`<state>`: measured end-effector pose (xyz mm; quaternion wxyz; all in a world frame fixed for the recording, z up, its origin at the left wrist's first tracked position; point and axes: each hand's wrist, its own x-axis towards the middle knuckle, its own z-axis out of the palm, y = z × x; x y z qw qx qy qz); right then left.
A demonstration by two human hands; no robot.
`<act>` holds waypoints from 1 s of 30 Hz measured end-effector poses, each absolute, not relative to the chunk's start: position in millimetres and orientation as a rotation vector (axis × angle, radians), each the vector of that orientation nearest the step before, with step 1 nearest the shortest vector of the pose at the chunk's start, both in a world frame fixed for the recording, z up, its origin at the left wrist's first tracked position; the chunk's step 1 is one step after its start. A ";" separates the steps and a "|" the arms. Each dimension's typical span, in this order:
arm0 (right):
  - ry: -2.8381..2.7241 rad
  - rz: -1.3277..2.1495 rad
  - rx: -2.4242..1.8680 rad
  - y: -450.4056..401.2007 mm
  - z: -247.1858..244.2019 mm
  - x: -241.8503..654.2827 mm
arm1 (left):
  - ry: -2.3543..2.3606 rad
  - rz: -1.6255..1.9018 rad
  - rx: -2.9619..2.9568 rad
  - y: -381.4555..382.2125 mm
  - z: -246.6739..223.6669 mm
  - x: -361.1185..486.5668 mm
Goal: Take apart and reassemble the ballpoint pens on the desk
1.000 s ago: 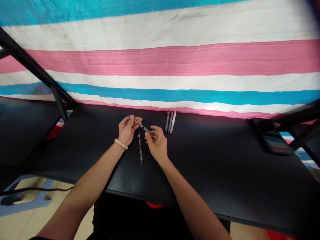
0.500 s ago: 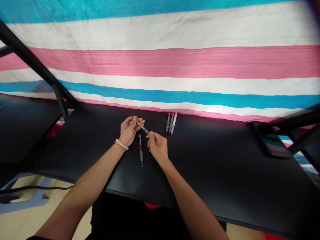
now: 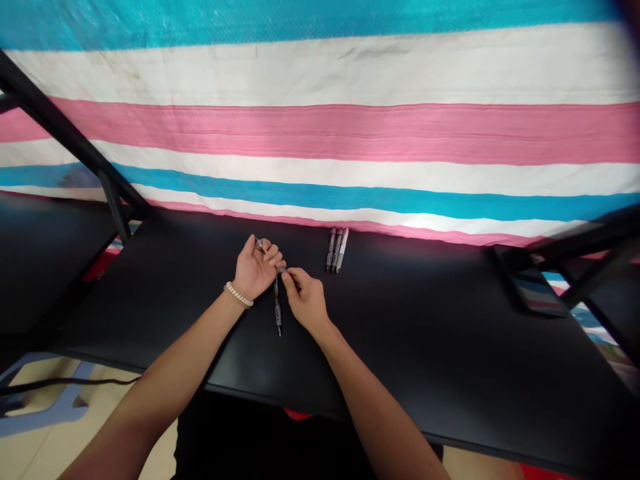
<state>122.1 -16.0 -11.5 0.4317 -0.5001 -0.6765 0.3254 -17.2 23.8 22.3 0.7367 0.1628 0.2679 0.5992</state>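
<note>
My left hand (image 3: 256,268) is turned palm up with its fingers curled around a pen (image 3: 259,245), whose clear upper end shows between thumb and fingers. My right hand (image 3: 306,297) pinches a grey piece at the pen's other end, close to the left fingertips. The fingers hide the middle, so I cannot tell whether the two ends are joined. Just below the hands a grey gripped pen (image 3: 279,315) lies on the black table (image 3: 400,347), tip toward me. Right of the hands, two dark pens (image 3: 331,252) and a white pen (image 3: 343,252) lie side by side.
A dark phone-like slab (image 3: 540,291) rests at the table's right. Black metal bars (image 3: 65,133) rise at the left, and a striped sheet (image 3: 320,133) hangs behind the table. A blue-grey plastic stool (image 3: 60,413) stands at lower left.
The left hand has turned its palm more upward and its fingers have curled over the pen. My right hand has come closer to it, covering the pen's length that showed between them.
</note>
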 end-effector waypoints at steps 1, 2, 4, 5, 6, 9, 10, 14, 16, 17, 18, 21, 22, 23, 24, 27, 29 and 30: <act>-1.699 0.816 -1.240 -16.7 -10.2 121.4 | 0.565 1.303 0.329 22.6 24.7 -17.9; -1.693 0.828 -1.233 -17.3 -8.9 121.1 | 0.547 1.304 0.305 21.8 26.5 -19.0; -1.610 0.861 -1.229 -17.6 -6.5 121.2 | 0.526 1.339 0.260 21.5 28.6 -22.5; -1.540 0.875 -1.229 -17.4 -5.7 121.5 | 0.520 1.366 0.239 22.0 28.9 -24.8; -1.462 0.884 -1.227 -17.1 -5.3 122.0 | 0.515 1.396 0.217 22.9 28.8 -27.3; -1.280 0.899 -1.209 -16.1 -5.0 123.5 | 0.528 1.457 0.159 26.3 27.0 -34.7; -1.239 0.894 -1.205 -16.2 -5.0 123.8 | 0.540 1.464 0.142 27.4 26.4 -36.8; -1.127 0.794 -1.236 -17.6 -4.0 125.2 | 0.544 1.473 0.110 29.2 24.9 -41.0; -1.088 0.740 -1.265 -17.7 -3.5 126.1 | 0.525 1.475 0.116 29.1 24.4 -41.2; -1.070 0.723 -1.280 -17.4 -3.4 126.7 | 0.519 1.475 0.119 28.9 24.1 -41.2; -1.051 0.715 -1.293 -16.8 -3.4 127.3 | 0.515 1.475 0.122 28.7 23.7 -41.2; -1.001 0.730 -1.305 -14.7 -4.2 128.8 | 0.509 1.469 0.132 28.5 22.6 -42.1; -0.988 0.739 -1.299 -14.1 -4.6 129.1 | 0.513 1.461 0.137 28.6 22.3 -42.6; -0.979 0.747 -1.289 -13.6 -4.9 129.3 | 0.521 1.455 0.142 28.6 22.0 -43.0; -0.973 0.750 -1.278 -13.3 -5.3 129.4 | 0.531 1.451 0.147 28.6 21.8 -43.4; -0.975 0.742 -1.268 -13.1 -6.3 129.5 | 0.559 1.457 0.140 28.1 21.2 -43.7; -0.984 0.735 -1.283 -13.3 -6.7 129.6 | 0.550 1.465 0.128 27.7 20.7 -43.6; -0.990 0.730 -1.292 -13.5 -6.7 129.7 | 0.539 1.467 0.123 27.6 20.3 -43.6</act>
